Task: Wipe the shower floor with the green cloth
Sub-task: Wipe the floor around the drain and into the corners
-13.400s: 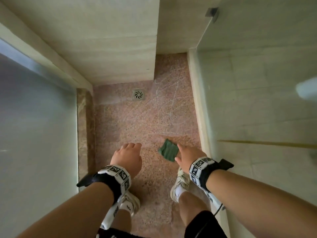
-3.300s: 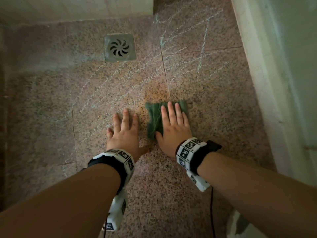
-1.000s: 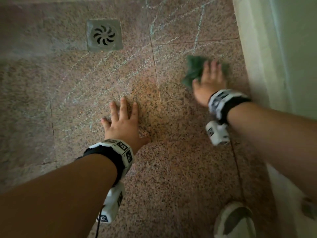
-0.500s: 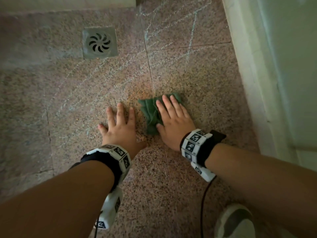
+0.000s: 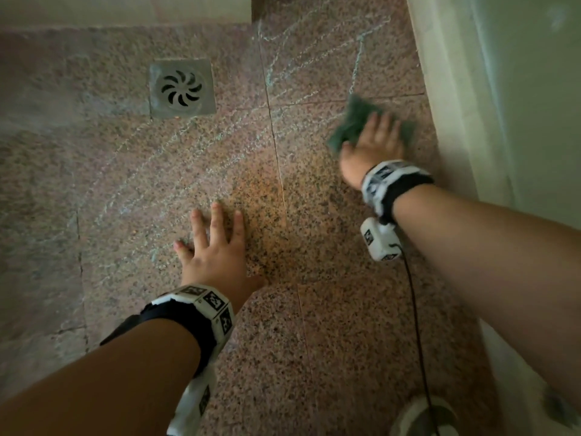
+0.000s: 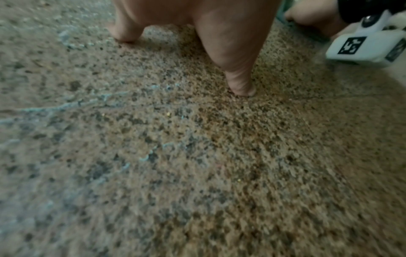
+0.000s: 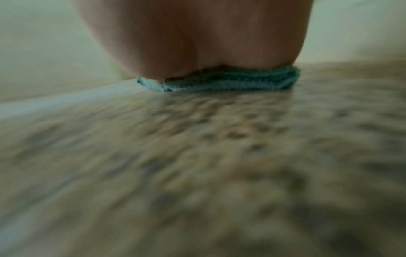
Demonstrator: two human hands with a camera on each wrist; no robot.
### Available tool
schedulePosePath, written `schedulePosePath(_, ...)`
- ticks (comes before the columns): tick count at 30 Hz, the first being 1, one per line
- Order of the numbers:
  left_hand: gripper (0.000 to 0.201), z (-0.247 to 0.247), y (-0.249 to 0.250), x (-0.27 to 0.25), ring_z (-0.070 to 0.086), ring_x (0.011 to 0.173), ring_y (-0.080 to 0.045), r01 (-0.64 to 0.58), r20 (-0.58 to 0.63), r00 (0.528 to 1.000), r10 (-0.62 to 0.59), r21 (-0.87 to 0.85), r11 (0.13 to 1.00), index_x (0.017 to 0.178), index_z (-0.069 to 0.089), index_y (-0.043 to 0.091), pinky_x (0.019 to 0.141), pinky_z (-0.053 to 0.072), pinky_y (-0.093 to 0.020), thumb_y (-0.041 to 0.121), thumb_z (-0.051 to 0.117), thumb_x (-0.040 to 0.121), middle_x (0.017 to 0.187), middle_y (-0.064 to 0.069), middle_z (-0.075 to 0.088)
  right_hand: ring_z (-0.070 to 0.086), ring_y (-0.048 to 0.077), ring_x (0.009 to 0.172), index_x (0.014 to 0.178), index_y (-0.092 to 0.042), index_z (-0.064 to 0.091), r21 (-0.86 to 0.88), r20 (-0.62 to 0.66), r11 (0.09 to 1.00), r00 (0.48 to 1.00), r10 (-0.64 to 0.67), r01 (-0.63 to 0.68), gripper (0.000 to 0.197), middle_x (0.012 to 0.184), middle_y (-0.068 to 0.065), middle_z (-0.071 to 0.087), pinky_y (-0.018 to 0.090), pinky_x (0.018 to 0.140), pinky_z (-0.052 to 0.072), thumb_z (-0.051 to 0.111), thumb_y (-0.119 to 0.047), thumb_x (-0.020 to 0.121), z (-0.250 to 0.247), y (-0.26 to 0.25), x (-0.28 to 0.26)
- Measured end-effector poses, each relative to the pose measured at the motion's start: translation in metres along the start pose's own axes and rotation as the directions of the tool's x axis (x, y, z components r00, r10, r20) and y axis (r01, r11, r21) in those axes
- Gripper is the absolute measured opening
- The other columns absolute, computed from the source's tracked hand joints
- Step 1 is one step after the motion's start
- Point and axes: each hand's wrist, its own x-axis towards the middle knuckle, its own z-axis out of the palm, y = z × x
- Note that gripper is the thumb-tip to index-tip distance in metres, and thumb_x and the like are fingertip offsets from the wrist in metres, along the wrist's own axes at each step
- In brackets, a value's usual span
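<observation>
Edges: your green cloth (image 5: pixel 352 121) lies on the shower floor (image 5: pixel 330 325) just beside the pale curb (image 5: pixel 446 99) on the right; bare floor stretches left toward the drain (image 5: pixel 181 87).
Right hand: your right hand (image 5: pixel 374 149) presses flat on the cloth, fingers straight; the wrist view shows the folded cloth (image 7: pixel 230 81) under the palm.
Left hand: your left hand (image 5: pixel 217 250) rests spread on bare floor, holding nothing.
Surface: speckled pinkish stone tiles with faint pale streaks (image 5: pixel 151 171).

Square drain (image 5: pixel 182 88) far left; pale wall (image 5: pixel 503 89) right; shoe (image 5: pixel 421 420), perhaps.
</observation>
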Motion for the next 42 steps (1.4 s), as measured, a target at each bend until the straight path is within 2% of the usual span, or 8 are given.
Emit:
schedulePosePath(4,0.123,0.0,0.0,0.0,-0.024,0.145,-0.04,0.001,-0.011,1.0,-0.001,-0.004,1.0,0.153,-0.02,0.023,0.115,0.01,-0.066,0.071,0.063,0.076,0.157,-0.008,-0.033,-0.02,0.031,0.147,0.154,-0.012,-0.015,-0.061,0.108,0.86,0.86,-0.499,0.507,0.076,0.16,0.011,-0.023,0.049,0.12,-0.008,0.024,-0.046,0.098,0.038,-0.058,-0.087)
schedulePosePath(8,0.122,0.0,-0.001,0.0,-0.022,0.146,-0.04,-0.002,-0.018,1.0,0.002,0.005,1.0,0.154,-0.019,0.024,0.115,0.011,-0.066,0.076,0.059,0.076,0.158,-0.008,-0.03,-0.019,0.02,0.148,0.156,-0.022,-0.005,-0.052,0.163,0.77,0.766,-0.622,0.636,0.072,0.163,-0.001,-0.016,0.043,0.121,-0.005,0.03,-0.046,0.099,0.052,-0.04,-0.119)
schedulePosePath(14,0.123,-0.001,-0.003,-0.001,-0.027,0.143,-0.041,-0.024,0.004,1.0,0.024,-0.014,1.0,0.151,-0.025,0.023,0.116,0.008,-0.066,0.069,0.062,0.079,0.155,-0.008,-0.037,-0.016,0.024,0.149,0.155,-0.019,-0.014,-0.063,0.103,0.988,0.986,-0.131,0.138,0.07,0.161,0.003,-0.022,0.043,0.121,-0.004,0.021,-0.048,0.101,0.017,0.024,-0.031)
schedulePosePath(22,0.122,-0.004,0.0,-0.001,-0.029,0.142,-0.043,-0.012,0.037,0.999,0.013,-0.022,1.0,0.15,-0.027,0.021,0.115,0.009,-0.068,0.065,0.063,0.081,0.153,-0.009,-0.039,-0.009,0.033,0.149,0.156,-0.011,-0.003,0.013,0.017,0.972,0.972,0.232,-0.233,0.08,0.163,0.011,-0.009,0.052,0.119,-0.005,0.035,-0.05,0.098,-0.015,0.015,0.04)
schedulePosePath(27,0.122,-0.005,0.0,0.0,-0.028,0.142,-0.043,-0.008,0.034,0.999,0.008,-0.007,1.0,0.15,-0.026,0.021,0.115,0.008,-0.068,0.067,0.063,0.08,0.154,-0.01,-0.038,-0.013,0.031,0.149,0.155,-0.014,-0.009,-0.072,0.019,0.989,0.992,-0.125,0.126,0.079,0.162,0.009,-0.016,0.048,0.12,-0.002,0.033,-0.047,0.098,-0.009,-0.034,0.014)
schedulePosePath(32,0.125,-0.004,0.001,-0.001,-0.026,0.144,-0.041,-0.002,0.01,1.0,0.002,-0.015,1.0,0.153,-0.02,0.023,0.115,0.008,-0.068,0.067,0.067,0.075,0.156,-0.008,-0.034,-0.026,0.031,0.145,0.152,-0.015,-0.02,-0.118,0.198,0.808,0.811,-0.551,0.577,0.079,0.158,0.009,-0.029,0.049,0.12,-0.009,0.026,-0.049,0.097,0.029,-0.092,-0.075)
schedulePosePath(36,0.124,-0.002,0.0,-0.001,-0.025,0.144,-0.041,-0.007,-0.002,1.0,0.007,-0.01,1.0,0.153,-0.019,0.023,0.115,0.008,-0.067,0.069,0.065,0.076,0.157,-0.008,-0.034,-0.029,0.02,0.145,0.153,-0.024,-0.016,-0.142,0.261,0.712,0.72,-0.643,0.687,0.073,0.158,-0.001,-0.03,0.042,0.119,-0.014,0.025,-0.049,0.098,0.043,-0.057,-0.099)
schedulePosePath(42,0.123,-0.002,-0.001,0.0,-0.029,0.142,-0.043,-0.015,0.019,1.0,0.015,-0.017,1.0,0.15,-0.027,0.021,0.115,0.006,-0.067,0.067,0.063,0.08,0.154,-0.01,-0.039,-0.019,0.022,0.148,0.154,-0.022,-0.015,-0.118,0.161,0.957,0.956,-0.244,0.264,0.07,0.16,0.0,-0.025,0.042,0.118,-0.008,0.022,-0.048,0.101,0.014,0.027,-0.039)
